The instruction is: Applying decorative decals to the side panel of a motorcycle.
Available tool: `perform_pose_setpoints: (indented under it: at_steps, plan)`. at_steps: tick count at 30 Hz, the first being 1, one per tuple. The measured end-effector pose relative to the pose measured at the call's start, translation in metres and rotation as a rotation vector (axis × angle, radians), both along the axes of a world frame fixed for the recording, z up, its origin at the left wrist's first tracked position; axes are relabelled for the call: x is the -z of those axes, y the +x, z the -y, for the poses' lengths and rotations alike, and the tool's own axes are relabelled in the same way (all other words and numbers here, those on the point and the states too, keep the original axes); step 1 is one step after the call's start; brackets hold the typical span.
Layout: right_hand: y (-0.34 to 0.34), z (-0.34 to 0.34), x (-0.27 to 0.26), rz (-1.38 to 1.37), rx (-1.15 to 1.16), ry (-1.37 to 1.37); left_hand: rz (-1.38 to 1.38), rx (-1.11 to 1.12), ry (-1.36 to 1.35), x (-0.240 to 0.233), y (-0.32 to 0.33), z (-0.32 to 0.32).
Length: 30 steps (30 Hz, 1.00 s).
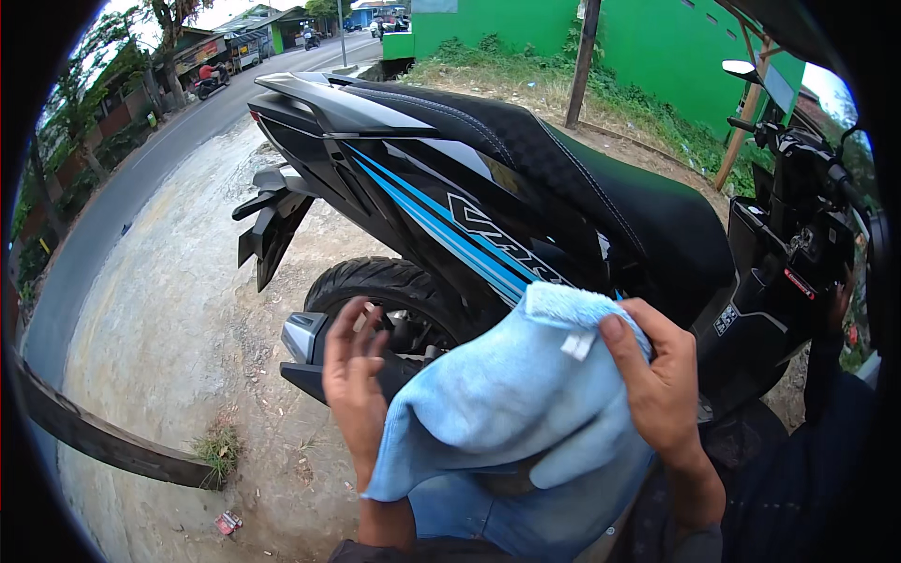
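My right hand pinches a light blue microfiber cloth by its upper edge, near a small white tag. The cloth hangs leftward in folds over my jeans. Beside its left edge my left hand is raised with its fingers apart and nothing between them. Just beyond both hands stands a black motor scooter with blue stripes on its side panel, its tail to the left and its handlebars to the right. The scooter's rear tire and silver-tipped exhaust show behind my left hand.
A dark beam lies at lower left, by a grass tuft and a crumpled packet. Another person's dark sleeve is at the right, near the scooter's front. Beyond are a wooden post, a green wall and a road with riders.
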State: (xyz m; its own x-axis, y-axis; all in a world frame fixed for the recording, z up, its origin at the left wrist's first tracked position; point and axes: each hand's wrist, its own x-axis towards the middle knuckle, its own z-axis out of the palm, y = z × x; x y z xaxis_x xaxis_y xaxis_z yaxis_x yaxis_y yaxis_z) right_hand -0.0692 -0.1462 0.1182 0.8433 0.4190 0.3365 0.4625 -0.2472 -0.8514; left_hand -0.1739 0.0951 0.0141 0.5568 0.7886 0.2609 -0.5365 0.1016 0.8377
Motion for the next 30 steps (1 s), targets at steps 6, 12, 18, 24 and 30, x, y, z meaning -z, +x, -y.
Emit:
perform_pose_setpoints:
  at_steps: [6,12,18,24,30]
  plan:
    - [0.028,-0.045,0.006,0.229,0.092,0.007,0.181,0.117,0.360,-0.014,-0.025,0.092]
    - [0.024,-0.036,0.018,0.202,0.113,0.089,-0.183,-0.042,0.758,0.020,0.094,0.131]
    - [0.013,0.019,0.031,-0.010,0.072,0.257,-0.335,-0.173,1.234,0.050,0.122,0.101]
    - [0.010,0.055,0.083,0.061,0.036,0.340,-0.461,-0.068,0.993,0.077,0.136,0.033]
    - [-0.001,0.071,0.123,-0.121,0.091,0.485,-0.436,-0.250,0.873,0.083,0.151,-0.090]
